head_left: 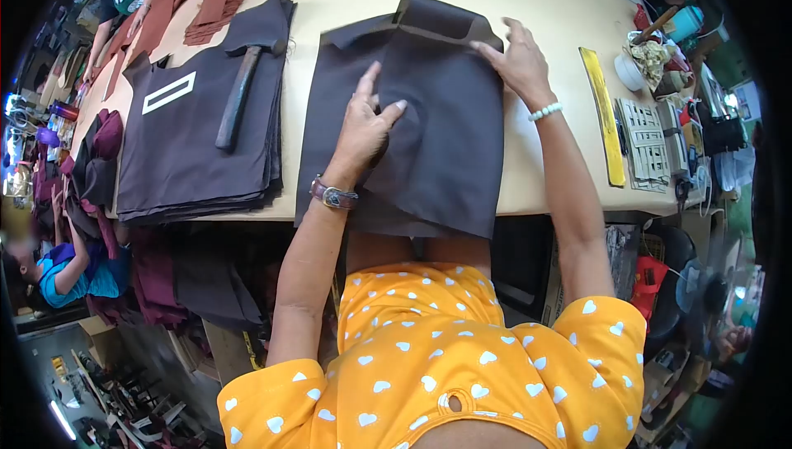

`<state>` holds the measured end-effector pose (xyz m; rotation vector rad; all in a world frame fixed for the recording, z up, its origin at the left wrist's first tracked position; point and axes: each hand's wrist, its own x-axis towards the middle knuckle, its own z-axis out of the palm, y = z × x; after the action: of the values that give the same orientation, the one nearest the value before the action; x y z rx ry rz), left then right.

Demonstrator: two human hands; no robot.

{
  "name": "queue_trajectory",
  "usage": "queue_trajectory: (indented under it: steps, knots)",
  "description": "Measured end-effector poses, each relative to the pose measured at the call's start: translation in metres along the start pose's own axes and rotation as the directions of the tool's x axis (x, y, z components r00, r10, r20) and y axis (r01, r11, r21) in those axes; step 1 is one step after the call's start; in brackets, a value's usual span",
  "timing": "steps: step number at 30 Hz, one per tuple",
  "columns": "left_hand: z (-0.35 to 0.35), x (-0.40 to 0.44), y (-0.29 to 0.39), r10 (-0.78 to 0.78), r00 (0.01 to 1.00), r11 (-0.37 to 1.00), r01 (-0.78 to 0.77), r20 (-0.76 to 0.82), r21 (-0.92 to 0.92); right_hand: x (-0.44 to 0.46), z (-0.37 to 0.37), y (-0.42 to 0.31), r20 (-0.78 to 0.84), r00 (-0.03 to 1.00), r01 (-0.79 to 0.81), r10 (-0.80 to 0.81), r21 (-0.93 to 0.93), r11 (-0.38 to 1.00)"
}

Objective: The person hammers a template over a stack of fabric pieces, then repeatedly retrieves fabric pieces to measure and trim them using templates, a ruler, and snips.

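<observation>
Dark grey-brown cut fabric pieces lie in front of me, with the far edge of the top one folded up and its near edge hanging over the table's front. My left hand rests on or just over the middle of this fabric, index finger and thumb stretched apart, the other fingers partly curled. At the far right corner of the cloth is my right hand, thumb and fingers spread, the thumb at the folded edge. Neither hand grips anything that I can see.
To the left, a hammer and a white rectangular frame lie on a stack of dark fabric. Rust-brown strips lie farther back. A yellow ruler and slotted templates are at right. Other people work at left.
</observation>
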<state>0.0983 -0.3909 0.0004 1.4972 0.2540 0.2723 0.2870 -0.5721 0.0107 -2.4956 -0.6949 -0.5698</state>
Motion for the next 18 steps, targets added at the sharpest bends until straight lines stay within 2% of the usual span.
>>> queue_trajectory:
  steps: [1, 3, 5, 6, 7, 9, 10, 13, 14, 17, 18]
  knots:
    - [0.003, -0.004, 0.007, 0.001, 1.000, 0.998, -0.002, -0.015, -0.061, -0.004, -0.009, -0.005, 0.116, 0.982, -0.158, 0.150, 0.064, 0.985]
    - [-0.007, 0.005, -0.011, 0.141, 0.990, 0.982, -0.143, 0.029, 0.121, -0.012, -0.022, -0.013, 0.361, 0.839, -0.479, 0.408, 0.132, 0.868]
    - [-0.012, 0.007, -0.010, 0.244, 0.961, 0.918, -0.272, 0.130, 0.288, -0.018, -0.009, -0.006, 0.325, 0.871, -0.461, 0.367, 0.289, 0.839]
    - [-0.016, 0.009, -0.010, 0.112, 0.976, 0.953, -0.159, 0.188, 0.258, -0.014, 0.007, 0.006, 0.324, 0.877, -0.467, 0.356, 0.392, 0.793]
    - [-0.014, 0.007, -0.004, 0.058, 0.987, 0.968, -0.093, 0.153, 0.233, -0.010, 0.010, 0.007, 0.320, 0.883, -0.465, 0.344, 0.490, 0.738]
    - [-0.004, 0.004, 0.010, -0.048, 0.996, 0.984, 0.034, 0.079, 0.174, -0.003, 0.011, 0.012, 0.305, 0.884, -0.467, 0.354, 0.537, 0.703]
    - [0.000, 0.006, 0.011, -0.027, 0.999, 0.973, 0.019, 0.031, 0.232, 0.000, 0.007, 0.011, 0.299, 0.885, -0.466, 0.358, 0.559, 0.685]
    - [0.013, 0.014, 0.017, -0.029, 0.989, 0.897, -0.037, 0.142, 0.440, 0.006, -0.009, 0.022, 0.430, 0.806, -0.589, 0.406, 0.651, 0.480]
    - [0.020, 0.018, 0.009, 0.067, 0.984, 0.894, -0.132, 0.164, 0.428, 0.006, -0.013, 0.024, 0.433, 0.788, -0.612, 0.438, 0.626, 0.483]
    - [0.032, 0.032, 0.006, 0.146, 0.975, 0.808, -0.217, 0.170, 0.547, -0.002, -0.007, 0.035, 0.372, 0.806, -0.586, 0.461, 0.614, 0.529]
    - [0.032, 0.044, -0.004, 0.240, 0.955, 0.799, -0.296, 0.173, 0.523, -0.005, -0.005, 0.036, 0.322, 0.824, -0.553, 0.465, 0.632, 0.543]
